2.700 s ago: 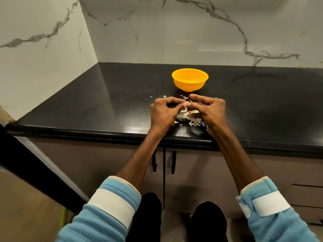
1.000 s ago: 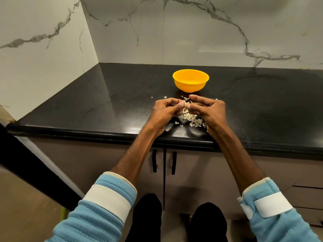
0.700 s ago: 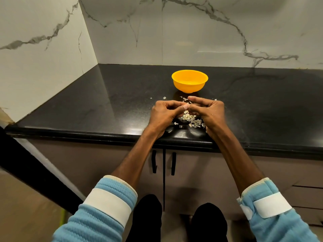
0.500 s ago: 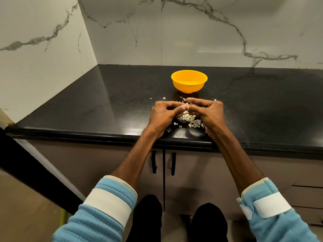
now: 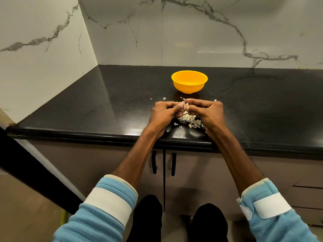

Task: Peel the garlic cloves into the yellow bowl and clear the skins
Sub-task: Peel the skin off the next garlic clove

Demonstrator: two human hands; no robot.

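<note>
Fingers (image 5: 170,104) of left hand (image 5: 162,115) and right hand (image 5: 210,114) curl tip to tip, pinching a pale bit (image 5: 183,105); skins (image 5: 191,120) heap beneath them near the edge of the counter (image 5: 104,119); yellow bowl (image 5: 189,86) stands beyond, black surface stretching wide either side

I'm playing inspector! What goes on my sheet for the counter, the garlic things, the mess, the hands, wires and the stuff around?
Surface: black countertop, shiny.
Job's things: yellow bowl upright beyond the hands, apart from them; garlic piece pinched between both hands' fingertips, mostly hidden.
Clutter: garlic skins piled under the hands, a few flakes nearer the bowl.
Grippers: left hand and right hand, fingers curled, fingertips meeting above the pile.
Cables: nothing seen.
Surroundings: marble wall behind and to the left; cabinet doors with black handles below.
</note>
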